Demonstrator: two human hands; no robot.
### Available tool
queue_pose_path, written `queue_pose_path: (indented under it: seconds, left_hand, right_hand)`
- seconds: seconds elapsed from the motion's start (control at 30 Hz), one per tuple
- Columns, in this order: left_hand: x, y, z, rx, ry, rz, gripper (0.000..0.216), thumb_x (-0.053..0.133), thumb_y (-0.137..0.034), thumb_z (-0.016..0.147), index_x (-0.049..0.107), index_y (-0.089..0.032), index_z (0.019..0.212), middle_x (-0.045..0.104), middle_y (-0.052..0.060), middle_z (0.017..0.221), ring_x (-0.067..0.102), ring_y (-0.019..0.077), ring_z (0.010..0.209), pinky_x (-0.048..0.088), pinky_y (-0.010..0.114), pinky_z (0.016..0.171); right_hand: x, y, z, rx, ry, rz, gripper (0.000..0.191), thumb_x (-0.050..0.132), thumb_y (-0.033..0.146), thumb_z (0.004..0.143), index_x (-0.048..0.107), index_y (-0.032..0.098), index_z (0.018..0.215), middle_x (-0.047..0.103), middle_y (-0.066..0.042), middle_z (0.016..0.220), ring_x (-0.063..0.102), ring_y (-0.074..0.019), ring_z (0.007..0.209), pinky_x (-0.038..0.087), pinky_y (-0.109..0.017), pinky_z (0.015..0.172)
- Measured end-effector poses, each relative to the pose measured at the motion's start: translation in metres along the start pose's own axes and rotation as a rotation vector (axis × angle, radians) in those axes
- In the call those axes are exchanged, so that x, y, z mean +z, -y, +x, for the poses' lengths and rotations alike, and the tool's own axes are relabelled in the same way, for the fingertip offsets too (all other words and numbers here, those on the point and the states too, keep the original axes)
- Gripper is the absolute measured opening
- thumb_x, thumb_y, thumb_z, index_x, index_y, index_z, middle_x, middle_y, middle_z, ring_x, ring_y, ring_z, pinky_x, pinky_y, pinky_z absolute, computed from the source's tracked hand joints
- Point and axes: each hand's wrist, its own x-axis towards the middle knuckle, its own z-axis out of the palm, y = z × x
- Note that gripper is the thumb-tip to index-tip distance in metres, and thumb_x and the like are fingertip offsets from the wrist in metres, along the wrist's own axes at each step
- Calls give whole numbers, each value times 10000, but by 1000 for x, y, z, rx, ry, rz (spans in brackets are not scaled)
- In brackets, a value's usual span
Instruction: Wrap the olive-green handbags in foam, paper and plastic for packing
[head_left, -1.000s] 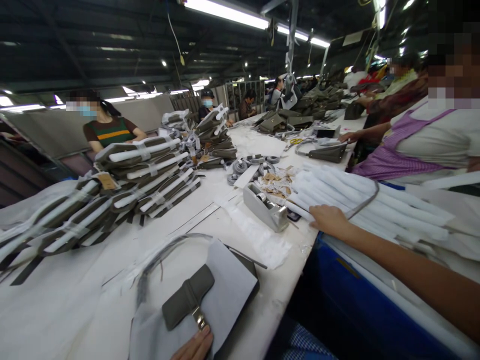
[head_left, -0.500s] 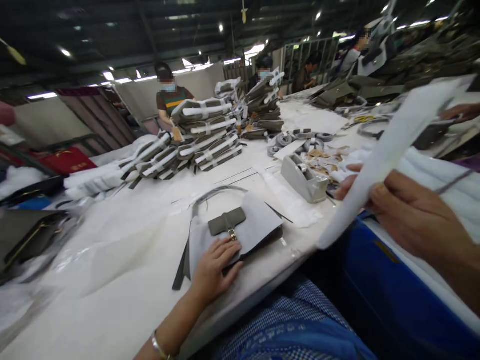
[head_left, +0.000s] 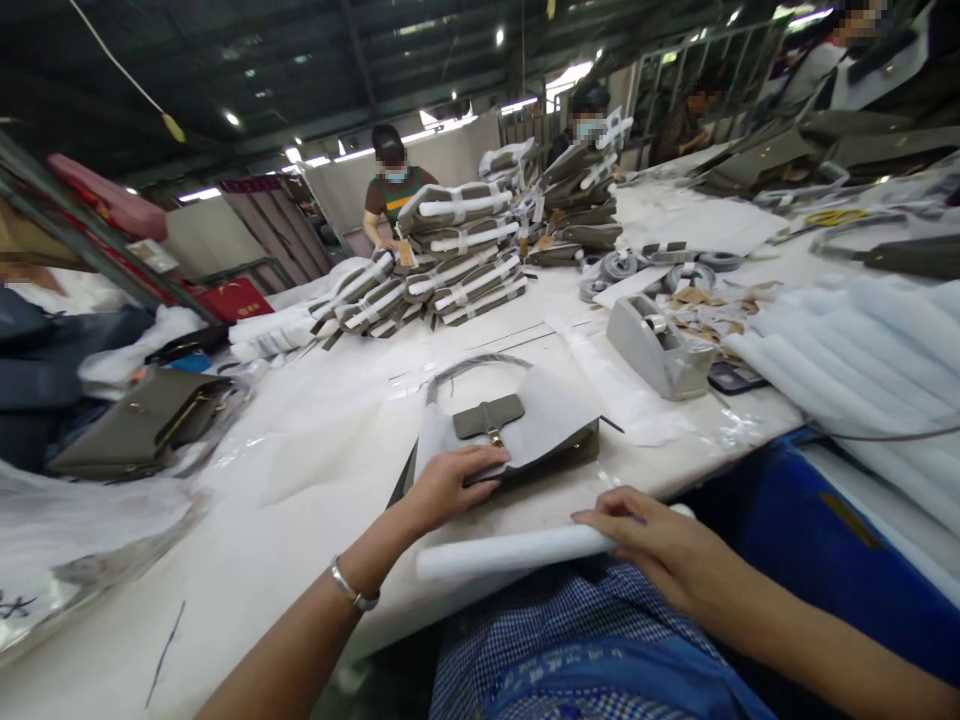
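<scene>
My left hand (head_left: 450,482) lies flat on the grey leather bag (head_left: 517,440); my right hand (head_left: 651,540) loosely grips a white foam roll (head_left: 510,552).

The handbag (head_left: 517,440) is olive-grey with a gold clasp, wrapped in pale grey paper; the foam roll (head_left: 517,550) is white; the table (head_left: 247,560) is off-white; the tape dispenser (head_left: 658,348) is grey; the garment (head_left: 570,640) on the lap is blue-and-white checked; the bin (head_left: 810,540) is deep blue.
</scene>
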Motion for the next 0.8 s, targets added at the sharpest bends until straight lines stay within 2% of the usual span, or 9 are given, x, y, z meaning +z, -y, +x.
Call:
queue_pose_path:
  seconds: [0.07, 0.17, 0.3, 0.43, 0.53, 0.63, 0.7, 0.8]
  left_hand:
    - [-5, -1, 2, -10, 19, -14, 375, 625, -235, 906, 610, -260, 1280, 659, 34, 1278, 605, 204, 1202, 486, 358, 1062]
    - [-7, -4, 3, -17, 31, -22, 379, 631, -241, 904, 611, -268, 1282, 654, 21, 1286, 602, 194, 1202, 474, 334, 1067]
    - [-6, -8, 3, -20, 33, -16, 383, 623, -244, 904, 607, -262, 1286, 649, 27, 1291, 591, 196, 1212, 463, 331, 1072]
    - [-9, -13, 3, -24, 40, -8, 360, 589, -273, 931, 599, -264, 1291, 644, 38, 1293, 577, 201, 1227, 455, 347, 1078]
    - [-10, -18, 2, -44, 58, 13, 409, 658, -364, 900, 593, -258, 1290, 636, 52, 1302, 572, 218, 1235, 458, 354, 1075]
    - [-8, -22, 1, -44, 67, 97, 603, 785, -426, 786, 560, -248, 1316, 601, 76, 1344, 563, 252, 1239, 476, 381, 1061]
    - [-3, -23, -2, -40, 61, 175, 638, 805, -374, 771, 530, -252, 1334, 586, 78, 1361, 558, 256, 1241, 475, 407, 1065]
    - [7, -20, -7, -22, 35, 264, 552, 723, -265, 847, 494, -264, 1350, 579, 73, 1374, 543, 239, 1266, 424, 459, 1116]
  right_hand:
    - [-2, -16, 8, -122, -79, -267, 489, 412, 104, 910, 607, 297, 1314, 630, -107, 1155, 596, -257, 1058, 513, -421, 933]
    - [4, -26, 25, -257, -199, -455, 427, 435, 60, 910, 624, 201, 1265, 656, -99, 1130, 582, -248, 1050, 478, -424, 952]
    - [22, -24, 50, -327, -375, -519, 356, 472, 57, 923, 645, 167, 1214, 648, -88, 1172, 547, -245, 1081, 431, -403, 964]
    - [40, -24, 66, -277, -525, -567, 282, 512, 105, 948, 695, 215, 1132, 668, -71, 1079, 565, -231, 972, 408, -386, 878]
    - [48, -27, 71, -265, -576, -586, 243, 516, 134, 968, 706, 220, 1092, 687, -51, 1018, 581, -209, 889, 389, -376, 822]
    - [51, -31, 73, -274, -621, -598, 240, 496, 127, 983, 701, 205, 1082, 697, -54, 1015, 596, -198, 872, 382, -370, 805]
    - [52, -34, 73, -289, -644, -600, 227, 499, 118, 984, 690, 188, 1085, 701, -58, 1014, 604, -190, 863, 385, -365, 807]
    - [50, -40, 72, -339, -638, -592, 199, 513, 96, 976, 673, 155, 1079, 704, -65, 1008, 608, -182, 856, 401, -355, 808]
